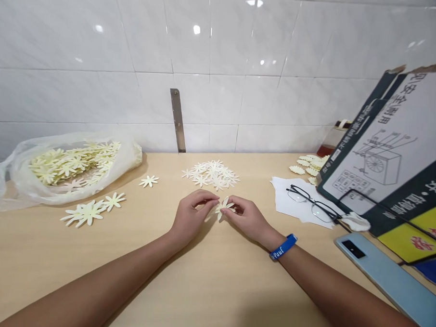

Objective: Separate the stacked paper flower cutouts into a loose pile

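Both my hands meet over the middle of the table, pinching one pale cream flower cutout (pixel 223 208) between them. My left hand (pixel 194 211) grips its left petals with thumb and forefinger. On the other side my right hand (pixel 249 217), with a blue wristband (pixel 283 247) at the wrist, pinches the right petals. Just beyond them lies a heap of whitish flower cutouts (pixel 213 174). A single flower cutout (pixel 149 181) rests to the left of the heap, and a few larger yellowish flower cutouts (pixel 89 212) lie nearer to me on the left.
At the left, an open plastic bag (pixel 122 171) holds many yellowish flower cutouts. To the right are white paper (pixel 279 195), eyeglasses (pixel 320 211), a light blue phone (pixel 394 275), a leaning printed cardboard box (pixel 391 161) and scalloped cutouts (pixel 296 170). A metal strip (pixel 177 121) stands against the tiled wall.
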`<state>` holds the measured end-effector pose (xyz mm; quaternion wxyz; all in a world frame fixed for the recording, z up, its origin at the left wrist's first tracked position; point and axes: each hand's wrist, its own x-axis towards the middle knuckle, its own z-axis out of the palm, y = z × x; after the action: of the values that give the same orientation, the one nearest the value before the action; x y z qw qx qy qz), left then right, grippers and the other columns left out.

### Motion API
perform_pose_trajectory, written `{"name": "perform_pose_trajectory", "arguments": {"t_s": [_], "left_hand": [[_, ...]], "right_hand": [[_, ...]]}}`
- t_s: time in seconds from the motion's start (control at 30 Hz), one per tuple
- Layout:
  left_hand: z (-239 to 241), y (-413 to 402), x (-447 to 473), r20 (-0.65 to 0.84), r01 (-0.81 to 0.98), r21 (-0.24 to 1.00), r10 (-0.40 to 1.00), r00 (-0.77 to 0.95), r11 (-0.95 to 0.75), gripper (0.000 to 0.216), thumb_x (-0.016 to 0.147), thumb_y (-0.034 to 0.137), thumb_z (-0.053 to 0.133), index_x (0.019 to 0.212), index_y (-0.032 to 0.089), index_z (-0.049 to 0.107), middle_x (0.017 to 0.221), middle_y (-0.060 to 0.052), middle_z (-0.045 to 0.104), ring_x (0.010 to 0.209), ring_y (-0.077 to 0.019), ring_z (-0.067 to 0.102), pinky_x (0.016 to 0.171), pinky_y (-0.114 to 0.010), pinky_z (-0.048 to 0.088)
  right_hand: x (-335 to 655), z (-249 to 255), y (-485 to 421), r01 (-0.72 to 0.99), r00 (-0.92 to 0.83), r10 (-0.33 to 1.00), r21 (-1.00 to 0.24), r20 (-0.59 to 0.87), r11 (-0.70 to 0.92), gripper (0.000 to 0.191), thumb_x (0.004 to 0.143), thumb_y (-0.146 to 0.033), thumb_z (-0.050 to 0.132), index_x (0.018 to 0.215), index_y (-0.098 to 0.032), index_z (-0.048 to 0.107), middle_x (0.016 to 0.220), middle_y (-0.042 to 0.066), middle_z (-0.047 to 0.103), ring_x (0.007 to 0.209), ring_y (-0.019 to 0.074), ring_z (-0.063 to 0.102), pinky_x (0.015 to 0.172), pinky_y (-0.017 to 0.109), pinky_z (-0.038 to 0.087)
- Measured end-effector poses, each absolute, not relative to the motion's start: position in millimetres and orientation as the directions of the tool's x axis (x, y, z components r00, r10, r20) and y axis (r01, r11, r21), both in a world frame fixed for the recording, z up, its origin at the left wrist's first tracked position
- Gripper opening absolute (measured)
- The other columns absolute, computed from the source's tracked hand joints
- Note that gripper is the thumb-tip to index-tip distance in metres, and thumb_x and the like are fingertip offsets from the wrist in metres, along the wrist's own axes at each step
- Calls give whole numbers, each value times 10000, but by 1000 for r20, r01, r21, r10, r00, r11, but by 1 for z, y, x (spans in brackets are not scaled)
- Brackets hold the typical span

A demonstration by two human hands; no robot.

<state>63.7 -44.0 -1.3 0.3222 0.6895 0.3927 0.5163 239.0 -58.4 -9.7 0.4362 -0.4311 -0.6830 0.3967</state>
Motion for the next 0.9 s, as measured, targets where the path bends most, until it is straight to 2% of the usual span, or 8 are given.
{"name": "perform_pose_trajectory", "arguments": {"t_s": [0.3,0.43,0.57,0.8,0.9], "left_hand": [[-1,-44,63,371,279,864,904,213,-420,169,822,305,626,878,201,747,927,-37,736,888,-176,659,792,-274,531],[-3,-42,62,372,297,852,897,237,-432,171,823,285,621,886,195,752,935,-43,741,896,-179,664,801,-275,531],[-2,-43,62,370,296,842,882,293,-451,185,837,272,599,894,176,746,933,-55,739,871,-174,667,781,-263,532],[3,-46,63,367,284,809,820,440,-514,230,882,300,552,958,177,731,988,-75,717,917,-176,648,769,-255,514],[1,-46,63,392,316,787,824,409,-531,193,875,286,570,907,187,732,957,-62,721,896,-172,645,772,-258,500]], "right_hand": [[242,-9,-63,320,-243,913,-861,329,395,205,850,-347,561,719,-192,532,685,-18,559,625,134,544,578,244,410],[241,-10,-63,352,-237,898,-829,371,435,207,858,-342,559,716,-193,540,677,-14,541,641,140,538,578,243,416],[241,-10,-65,378,-254,875,-790,413,482,191,872,-306,557,722,-190,581,711,6,589,676,149,541,608,254,422],[241,-11,-66,400,-237,853,-754,465,522,169,885,-290,548,840,-200,684,779,31,640,705,160,550,606,264,416],[241,-12,-66,424,-240,852,-739,466,524,171,885,-288,549,821,-203,682,759,25,642,693,160,552,608,265,417]]}}
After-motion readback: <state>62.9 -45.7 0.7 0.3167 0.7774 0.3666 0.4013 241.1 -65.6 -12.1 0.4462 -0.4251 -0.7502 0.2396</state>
